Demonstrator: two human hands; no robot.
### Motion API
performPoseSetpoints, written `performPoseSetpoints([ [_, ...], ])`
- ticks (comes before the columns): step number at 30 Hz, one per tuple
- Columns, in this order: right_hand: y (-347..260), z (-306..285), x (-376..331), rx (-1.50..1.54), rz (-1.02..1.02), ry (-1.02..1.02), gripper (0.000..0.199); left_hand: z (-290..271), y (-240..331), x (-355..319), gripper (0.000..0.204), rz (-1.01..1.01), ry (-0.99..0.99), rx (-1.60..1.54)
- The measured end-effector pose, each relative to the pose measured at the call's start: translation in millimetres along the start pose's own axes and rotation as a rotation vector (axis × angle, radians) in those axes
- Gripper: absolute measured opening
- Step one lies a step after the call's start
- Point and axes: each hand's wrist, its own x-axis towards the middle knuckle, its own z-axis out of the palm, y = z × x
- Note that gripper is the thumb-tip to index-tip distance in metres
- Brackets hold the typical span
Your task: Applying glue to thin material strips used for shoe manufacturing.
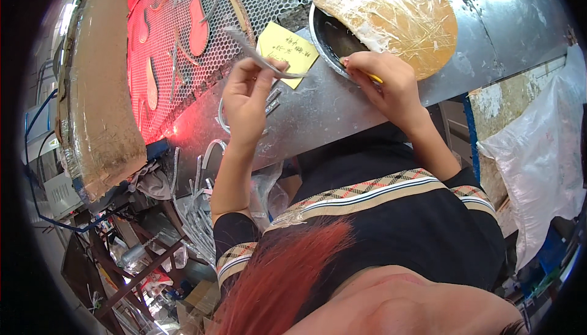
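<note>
Between the thumb and fingers of my left hand (246, 99) is a thin silvery-grey strip (255, 57), raised above the metal table. One end points up and left, the other toward the bowl. My right hand (389, 83) is closed around a thin yellow-handled tool (375, 78) at the near rim of a round metal bowl (315, 28). The tool's working end is hidden by my fingers. Inside the bowl it looks dark, and a round tan lid (422, 14) with whitish dried smears covers much of it. More silvery strips (273, 104) lie beside my left hand.
A yellow paper note (287, 50) with handwriting lies beyond my hands. Pink and tan sole-shaped pieces (197, 26) rest on a red-lit mesh (229, 11) at the far left. A bunch of strips (195, 228) hangs below the table. A white sack (538, 151) stands at right.
</note>
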Motion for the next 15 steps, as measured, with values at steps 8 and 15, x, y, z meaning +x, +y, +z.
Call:
performPoseSetpoints([
  [8,-5,6,-10,0.315,0.233,0.440,0.015,-5,-27,9,0.011,-0.151,0.234,-0.553],
  [15,-6,23,-2,0.303,0.120,0.416,0.021,-4,-49,5,0.010,-0.169,0.325,-0.539],
])
